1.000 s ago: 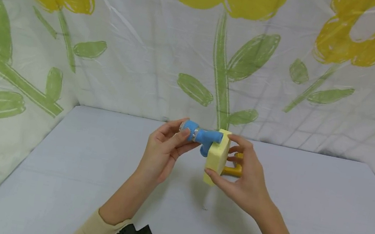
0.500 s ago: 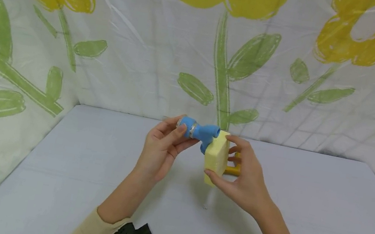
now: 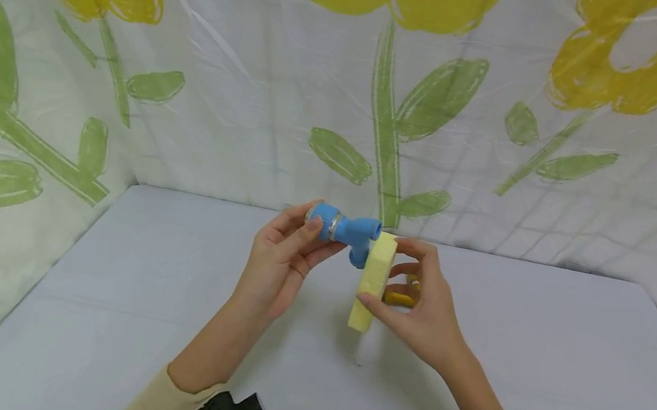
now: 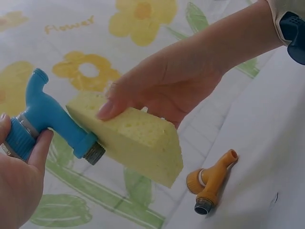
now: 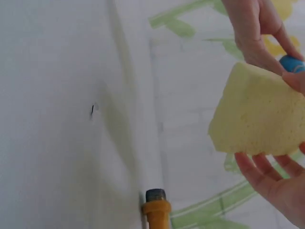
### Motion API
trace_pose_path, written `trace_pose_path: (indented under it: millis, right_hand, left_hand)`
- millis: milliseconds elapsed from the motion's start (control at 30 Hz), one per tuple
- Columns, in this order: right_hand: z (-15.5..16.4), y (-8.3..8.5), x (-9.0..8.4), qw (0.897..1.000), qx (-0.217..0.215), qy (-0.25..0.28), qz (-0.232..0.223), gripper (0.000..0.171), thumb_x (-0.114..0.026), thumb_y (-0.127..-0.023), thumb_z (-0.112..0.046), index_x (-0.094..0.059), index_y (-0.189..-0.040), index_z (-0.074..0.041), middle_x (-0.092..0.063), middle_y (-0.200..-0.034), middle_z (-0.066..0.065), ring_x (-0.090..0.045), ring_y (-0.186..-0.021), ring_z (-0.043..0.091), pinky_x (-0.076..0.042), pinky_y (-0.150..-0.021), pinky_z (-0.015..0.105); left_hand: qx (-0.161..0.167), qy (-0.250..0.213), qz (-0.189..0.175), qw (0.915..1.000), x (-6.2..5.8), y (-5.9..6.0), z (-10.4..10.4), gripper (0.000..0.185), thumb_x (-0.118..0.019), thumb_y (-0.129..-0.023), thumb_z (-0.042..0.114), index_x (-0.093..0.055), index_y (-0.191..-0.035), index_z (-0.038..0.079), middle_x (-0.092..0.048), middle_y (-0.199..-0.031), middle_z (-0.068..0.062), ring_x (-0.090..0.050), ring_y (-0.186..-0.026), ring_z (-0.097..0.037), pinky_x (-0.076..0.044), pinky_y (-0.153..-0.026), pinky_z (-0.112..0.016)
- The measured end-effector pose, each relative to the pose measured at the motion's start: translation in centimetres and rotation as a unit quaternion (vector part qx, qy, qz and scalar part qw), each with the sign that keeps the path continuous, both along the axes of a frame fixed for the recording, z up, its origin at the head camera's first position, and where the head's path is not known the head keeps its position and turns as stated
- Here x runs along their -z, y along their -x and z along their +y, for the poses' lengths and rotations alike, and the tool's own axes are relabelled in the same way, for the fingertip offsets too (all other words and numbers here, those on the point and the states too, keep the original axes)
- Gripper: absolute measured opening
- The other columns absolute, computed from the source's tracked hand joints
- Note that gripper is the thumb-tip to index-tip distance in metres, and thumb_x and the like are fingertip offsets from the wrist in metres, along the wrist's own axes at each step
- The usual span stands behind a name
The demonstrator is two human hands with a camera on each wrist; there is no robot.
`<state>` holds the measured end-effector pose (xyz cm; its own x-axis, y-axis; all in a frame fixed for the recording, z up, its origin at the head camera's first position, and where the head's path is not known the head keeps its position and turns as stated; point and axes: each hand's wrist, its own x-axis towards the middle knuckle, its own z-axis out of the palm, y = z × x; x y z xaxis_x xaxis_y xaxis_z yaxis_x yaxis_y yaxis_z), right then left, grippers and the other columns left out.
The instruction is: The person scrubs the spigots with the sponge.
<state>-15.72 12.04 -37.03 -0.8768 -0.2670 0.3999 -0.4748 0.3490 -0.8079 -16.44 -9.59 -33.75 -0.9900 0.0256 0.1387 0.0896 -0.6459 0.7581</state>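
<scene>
My left hand (image 3: 274, 269) grips a blue plastic tap (image 3: 353, 230) by its ribbed end, thumb on the near side. A silver ring circles the tap, and its threaded end (image 4: 94, 153) shows in the left wrist view. Between thumb and fingers, my right hand (image 3: 430, 318) holds a pale yellow sponge (image 3: 375, 279) upright above the table. The sponge is a thick porous block, seen almost edge-on from the head. It stands close beside the tap; whether they touch I cannot tell.
An orange tap (image 4: 214, 179) with a dark threaded end lies on the white table (image 3: 123, 286) behind my right hand. A small dark mark (image 3: 357, 364) shows on the tabletop. Beyond the far edge hangs a sheet (image 3: 233, 144) printed with yellow flowers.
The sponge has turned so its narrow side faces the head camera, and it sits slightly lower. My left hand and the blue tap have shifted a little left. Both grips stay.
</scene>
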Motion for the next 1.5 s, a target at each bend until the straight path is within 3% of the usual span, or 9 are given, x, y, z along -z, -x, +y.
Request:
trace_pose_path:
  millis: [267, 567, 800, 1067, 1300, 1500]
  right_hand:
    - [-0.3, -0.2, -0.5, 0.991, 0.016, 0.094, -0.092, 0.072, -0.080, -0.091, 0.001, -0.039, -0.149, -0.007, -0.051, -0.142, 0.012, -0.062, -0.102, 0.025, -0.061, -0.080, 0.024]
    - [-1.0, -0.8, -0.9, 0.981, -0.004, 0.117, -0.153, 0.062, -0.073, -0.096, 0.000, -0.035, -0.146, 0.000, -0.052, -0.134, 0.021, -0.065, -0.101, 0.026, -0.062, -0.081, 0.025]
    - [-0.6, -0.6, -1.1, 0.968, 0.002, 0.156, -0.195, 0.059, -0.066, -0.101, -0.006, -0.032, -0.149, -0.001, -0.050, -0.139, 0.022, -0.067, -0.100, 0.014, -0.063, -0.082, 0.025]
    - [-0.6, -0.8, -1.1, 0.971, -0.014, 0.140, -0.193, 0.061, -0.067, -0.102, -0.006, -0.031, -0.150, 0.001, -0.048, -0.141, 0.023, -0.067, -0.102, 0.013, -0.063, -0.083, 0.027]
    - [-0.2, -0.7, -1.4, 0.971, -0.005, 0.153, -0.183, 0.058, -0.065, -0.101, -0.005, -0.033, -0.149, -0.001, -0.051, -0.137, 0.021, -0.066, -0.100, 0.014, -0.063, -0.081, 0.026]
    - [0.0, -0.7, -1.5, 0.983, -0.020, 0.103, -0.154, 0.062, -0.071, -0.098, -0.005, -0.038, -0.151, -0.002, -0.051, -0.139, 0.020, -0.061, -0.104, 0.025, -0.061, -0.081, 0.025]
  left_hand:
    - [0.004, -0.003, 0.003, 1.0000, 0.3, -0.1, 0.3, 0.030, -0.052, -0.107, -0.006, -0.074, -0.115, 0.013, -0.064, -0.108, -0.005, -0.076, -0.089, -0.017, -0.063, -0.093, -0.039]
    - [-0.024, -0.024, -0.003, 0.9994, 0.6, 0.2, 0.3, 0.015, -0.064, -0.105, 0.004, -0.072, -0.116, 0.010, -0.067, -0.106, -0.004, -0.076, -0.090, -0.015, -0.063, -0.093, -0.038]
    - [0.005, -0.027, 0.030, 0.9992, 0.8, 0.0, 0.3, 0.024, -0.084, -0.091, 0.021, -0.074, -0.112, 0.015, -0.066, -0.106, -0.003, -0.075, -0.089, -0.015, -0.064, -0.092, -0.037]
    - [-0.003, -0.029, 0.024, 0.9993, 0.6, 0.0, 0.3, 0.020, -0.080, -0.095, 0.018, -0.074, -0.113, 0.014, -0.065, -0.108, -0.004, -0.075, -0.089, -0.014, -0.063, -0.093, -0.036]
    - [0.026, -0.018, 0.044, 0.9986, 0.8, 0.0, 0.2, 0.024, -0.082, -0.093, 0.020, -0.075, -0.116, 0.015, -0.064, -0.109, -0.004, -0.073, -0.092, -0.014, -0.063, -0.093, -0.036]
    - [0.022, -0.015, 0.039, 0.9989, 0.8, 0.1, 0.1, 0.037, -0.086, -0.090, 0.027, -0.074, -0.121, 0.012, -0.066, -0.109, -0.004, -0.074, -0.090, -0.013, -0.064, -0.092, -0.035]
